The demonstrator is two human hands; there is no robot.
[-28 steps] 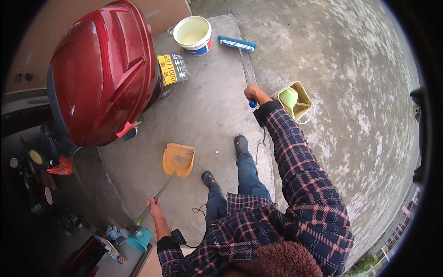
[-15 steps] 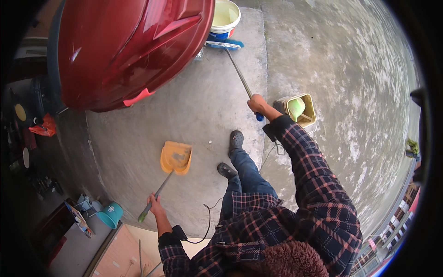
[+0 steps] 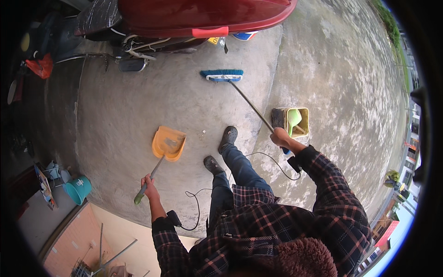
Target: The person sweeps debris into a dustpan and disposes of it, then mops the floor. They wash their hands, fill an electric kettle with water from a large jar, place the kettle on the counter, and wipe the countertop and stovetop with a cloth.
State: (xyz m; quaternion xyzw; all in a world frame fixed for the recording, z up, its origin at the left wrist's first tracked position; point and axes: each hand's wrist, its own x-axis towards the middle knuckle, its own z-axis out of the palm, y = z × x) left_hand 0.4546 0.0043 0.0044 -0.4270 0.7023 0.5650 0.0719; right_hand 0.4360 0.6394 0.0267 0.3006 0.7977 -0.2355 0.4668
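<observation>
My left hand [image 3: 148, 185] is wrapped round the grey and green handle of an orange dustpan [image 3: 167, 141]. The pan is out in front of my feet to the left, with grey dust on it. My right hand [image 3: 280, 137] grips the pole of a broom [image 3: 253, 108] near its blue end. The blue-bristled broom head [image 3: 225, 75] is farther out, close to the motorcycle. A small pale scrap [image 3: 203, 132] lies on the concrete between the dustpan and my shoe.
A motorcycle with a red rear box [image 3: 203, 18] stands ahead. Near my right hand is a square bucket [image 3: 300, 127] with a light green scoop [image 3: 294, 119]. A teal bucket [image 3: 78, 188] stands at the left by a wall. Cables [image 3: 272, 159] hang beside both arms.
The broom head has come nearer, away from the white bucket beside the motorcycle. My right hand has moved right and back. The dustpan has shifted slightly, and my view has turned.
</observation>
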